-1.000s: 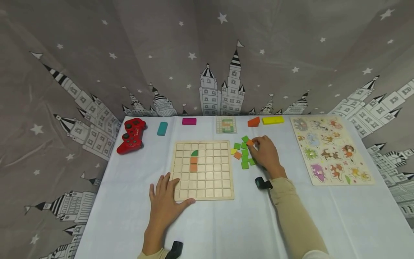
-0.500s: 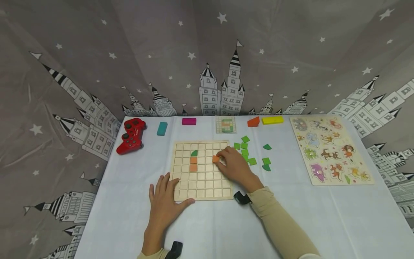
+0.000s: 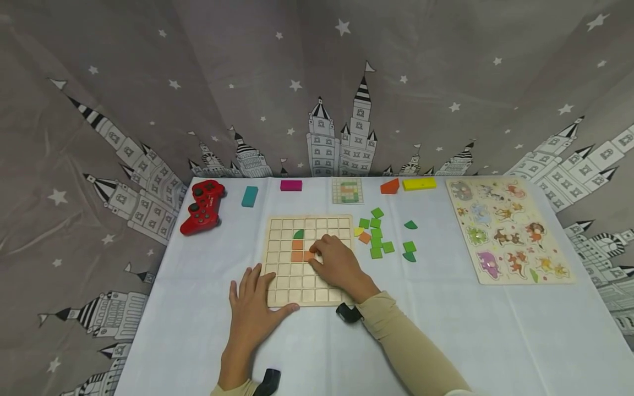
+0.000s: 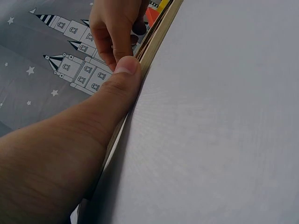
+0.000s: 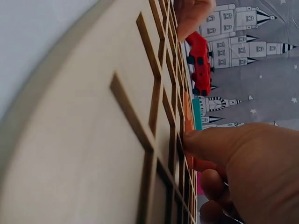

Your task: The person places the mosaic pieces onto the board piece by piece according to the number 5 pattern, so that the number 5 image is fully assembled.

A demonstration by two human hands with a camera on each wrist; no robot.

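A wooden grid board (image 3: 311, 292) lies on the white table. My left hand (image 3: 252, 305) rests at its lower left corner with spread fingers; in the left wrist view the thumb (image 4: 127, 65) touches the board's edge. My right hand (image 3: 339, 264) pinches an orange square tile (image 3: 307, 256) low in a cell near the middle of the grid. Directly left of it lies another orange tile (image 3: 296, 256), with one more orange tile (image 3: 297, 245) above that and a green quarter-round tile (image 3: 299, 234) on top. Fingers partly cover the pinched tile.
Right of the board lie several green square tiles (image 3: 376, 233), an orange tile (image 3: 364, 237), a yellow piece (image 3: 359, 231) and green quarter-rounds (image 3: 410, 225). A pattern card (image 3: 348, 190) and coloured blocks line the back. A red game controller (image 3: 203, 207) and an animal puzzle (image 3: 507, 236) flank them.
My right hand has carried an orange tile from the loose pile leftward over the board, down to the cell beside the lower orange tile. My left hand has stayed put.
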